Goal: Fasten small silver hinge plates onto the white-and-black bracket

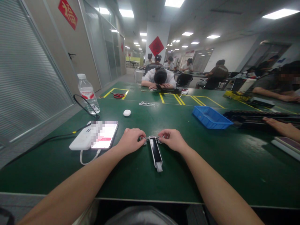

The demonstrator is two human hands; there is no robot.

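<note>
Black-and-white bar [156, 153] lies lengthwise mid-way across the green table [211, 175], glossy dark face up, a metal pin [152, 137] crossing its 12 o'clock end. I see my left hand [130, 141] at 9 o'clock and right hand [172, 139] at 3 o'clock, fingertips pinched tight on the pin's ends.

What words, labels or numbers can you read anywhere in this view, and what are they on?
No text reads clearly.
Red wall sign: gold character, slanted, unreadable.
Red diamond sign: too blurred.
Water bottle label: too small.
Phone screen: blurred out.
Black-and-white strip: no print visible.
</note>
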